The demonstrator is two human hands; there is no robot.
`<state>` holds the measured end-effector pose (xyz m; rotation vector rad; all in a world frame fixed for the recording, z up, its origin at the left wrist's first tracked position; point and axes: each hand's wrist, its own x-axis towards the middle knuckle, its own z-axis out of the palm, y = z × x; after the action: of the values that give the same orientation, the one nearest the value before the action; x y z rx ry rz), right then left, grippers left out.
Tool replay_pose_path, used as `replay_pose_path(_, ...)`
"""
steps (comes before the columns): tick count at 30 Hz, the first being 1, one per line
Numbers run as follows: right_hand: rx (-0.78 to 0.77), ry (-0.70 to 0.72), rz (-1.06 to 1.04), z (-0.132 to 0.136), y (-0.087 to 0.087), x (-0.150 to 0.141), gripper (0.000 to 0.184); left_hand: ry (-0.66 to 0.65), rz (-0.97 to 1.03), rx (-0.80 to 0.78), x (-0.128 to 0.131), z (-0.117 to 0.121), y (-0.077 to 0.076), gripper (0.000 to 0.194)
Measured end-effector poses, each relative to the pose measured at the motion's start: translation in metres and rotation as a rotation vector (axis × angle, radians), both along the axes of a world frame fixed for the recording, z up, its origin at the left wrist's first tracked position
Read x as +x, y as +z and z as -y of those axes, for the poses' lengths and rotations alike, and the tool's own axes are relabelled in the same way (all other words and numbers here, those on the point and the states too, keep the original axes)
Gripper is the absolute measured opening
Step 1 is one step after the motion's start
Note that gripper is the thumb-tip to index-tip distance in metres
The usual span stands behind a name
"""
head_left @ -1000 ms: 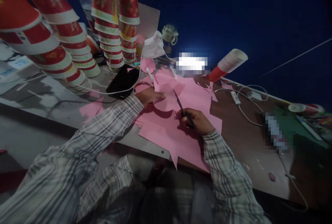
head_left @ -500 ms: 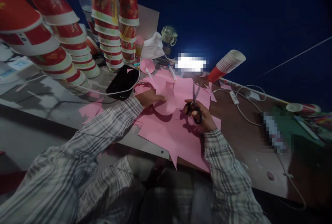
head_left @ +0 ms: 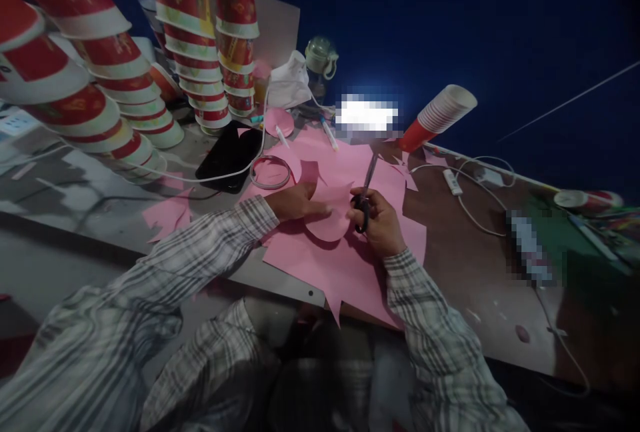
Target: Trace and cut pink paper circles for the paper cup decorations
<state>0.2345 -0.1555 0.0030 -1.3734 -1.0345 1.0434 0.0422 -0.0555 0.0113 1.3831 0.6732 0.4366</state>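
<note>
My left hand (head_left: 299, 203) grips a pink paper piece (head_left: 329, 227) with a rounded lower edge, thumb on top and fingers underneath. In my right hand (head_left: 383, 222) is a pair of black-handled scissors (head_left: 371, 175), its blades close together and pointing away from me. My right fingertips are at the right edge of the rounded piece; whether they pinch it I cannot tell. Beneath both hands lie larger pink paper sheets (head_left: 300, 265) with jagged edges. A roll of tape (head_left: 270, 172) rests on the paper just beyond my left hand.
Tall stacks of red and white paper cups (head_left: 193, 52) stand at the left. A black phone (head_left: 230, 155) lies near them, crossed by a white cable. Behind the paper are markers (head_left: 329, 133) and a leaning cup stack (head_left: 440, 115). More cables and a power strip (head_left: 530, 245) lie to the right.
My left hand has moved right with the rounded paper, uncovering the tape roll. My right hand has turned inward to the paper's edge, and the scissor blades have come together.
</note>
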Motion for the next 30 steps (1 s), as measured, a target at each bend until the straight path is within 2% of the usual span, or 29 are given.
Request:
replay_pose_path(2, 0.05, -0.096, -0.045, -0.003, -0.005, 0.003, 0.043, -0.057, 0.124, -0.123, 0.005, 0.002, 0.001, 0.028)
replay_pose_path(4, 0.107, -0.184, -0.111, -0.006, -0.009, 0.004, 0.042, -0.051, 0.232, -0.21, 0.01, 0.003, -0.001, 0.029)
replay_pose_path(8, 0.141, -0.264, -0.212, -0.01, -0.01, 0.0, 0.045, -0.008, 0.271, -0.326, 0.015, 0.006, -0.009, 0.034)
replay_pose_path(12, 0.068, -0.22, -0.141, -0.008, -0.005, -0.004, 0.04, 0.114, 0.243, -0.257, 0.016, 0.005, -0.012, 0.029)
replay_pose_path(17, 0.0, -0.177, -0.102, -0.006, -0.001, -0.005, 0.044, 0.258, 0.275, -0.162, 0.017, 0.004, -0.01, 0.026)
replay_pose_path(20, 0.015, -0.2, -0.088, -0.007, -0.001, -0.005, 0.04, 0.243, 0.336, -0.173, 0.017, 0.007, -0.009, 0.027)
replay_pose_path(23, 0.042, -0.238, -0.082, -0.008, -0.003, -0.007, 0.038, 0.141, 0.352, -0.229, 0.016, 0.01, -0.008, 0.034)
replay_pose_path(25, 0.055, -0.244, -0.075, -0.008, -0.003, -0.007, 0.037, 0.095, 0.303, -0.21, 0.016, 0.012, -0.009, 0.036)
replay_pose_path(27, 0.078, -0.238, -0.074, -0.007, -0.004, -0.005, 0.037, 0.117, 0.264, -0.184, 0.016, 0.011, -0.01, 0.034)
replay_pose_path(30, 0.134, -0.195, -0.1, -0.004, -0.005, 0.003, 0.038, 0.252, 0.29, -0.153, 0.017, 0.009, -0.01, 0.029)
